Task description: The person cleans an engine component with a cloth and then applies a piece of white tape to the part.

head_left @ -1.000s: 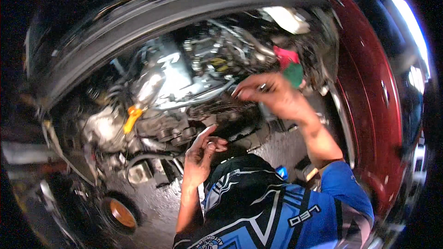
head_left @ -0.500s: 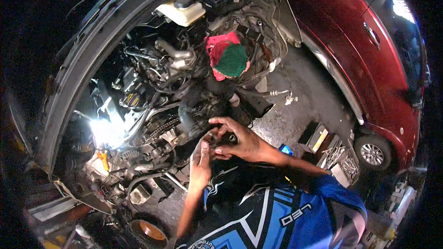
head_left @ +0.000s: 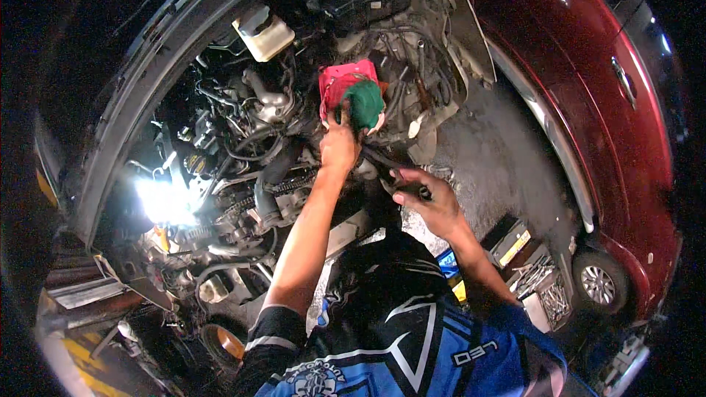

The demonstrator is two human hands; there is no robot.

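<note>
My left hand [head_left: 340,145] reaches up to a bundle of red and green cloth [head_left: 362,101] at the back of the engine bay, its fingers closed on the cloth's lower edge and partly hidden. My right hand [head_left: 426,198] is lower and to the right, curled round a small dark socket-like piece [head_left: 424,192]; whether it holds more is unclear. Around both hands lie hoses and engine parts [head_left: 268,198], with a bright work lamp [head_left: 165,197] at the left and a white plastic reservoir [head_left: 263,37] above.
The raised dark body edge [head_left: 125,117] arches over the bay. A red car [head_left: 610,125] stands at the right beside open trays of tools [head_left: 537,283] and a black box [head_left: 507,242] on the floor [head_left: 507,162]. A round pan [head_left: 224,338] sits at the lower left.
My left hand has left my right hand and moved up onto the cloth. My right hand has shifted a little to the right, still curled round the small piece.
</note>
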